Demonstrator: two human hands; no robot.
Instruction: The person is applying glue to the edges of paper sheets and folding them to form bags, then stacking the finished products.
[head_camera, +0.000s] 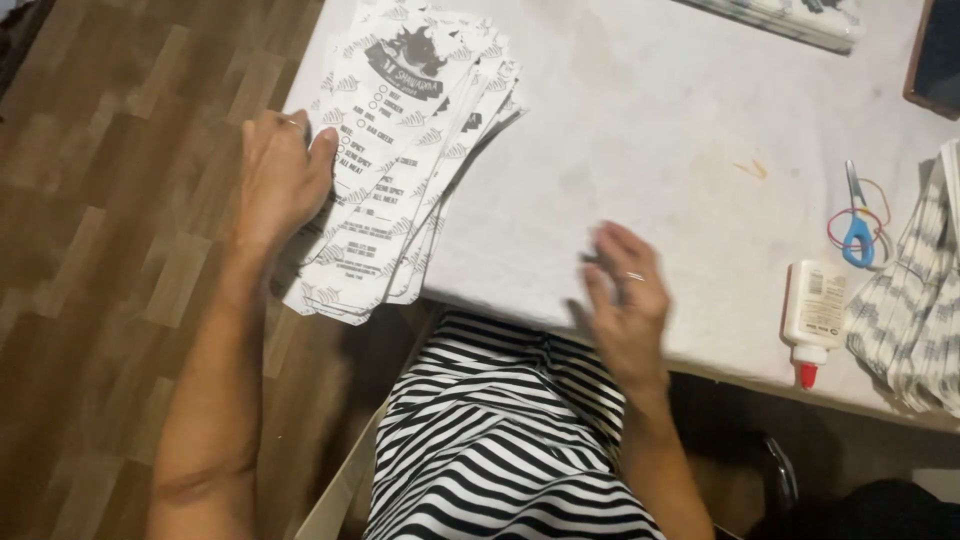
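So my left hand is resting on the left side of a fanned stack of printed paper sheets, fingers flat and loosely spread, pressing on the pile rather than pinching anything. The stack sits at the left end of the white tabletop, running from the far edge down to the near edge, and its lower corner sticks out past the near left corner of the top, over the wood floor. The sheets are white with grey print and a dark emblem on top, each one slipped a bit sideways from the next.

My right hand is over the near edge of the tabletop, well apart from the stack, off to its right. It's a bit blurred, fingers open and slightly curled, ring on one of them. It's not holding anything as far as I can see, and I can't tell whether the fingertips actually touch the surface.

Over near the right end there's a white glue bottle with a red tip lying close to the near edge, blue-handled scissors just beyond it with a red rubber band around them, and another pile of folded printed paper at the right edge. One more stack of sheets lies at the far edge. My striped black and white clothing shows below the table.
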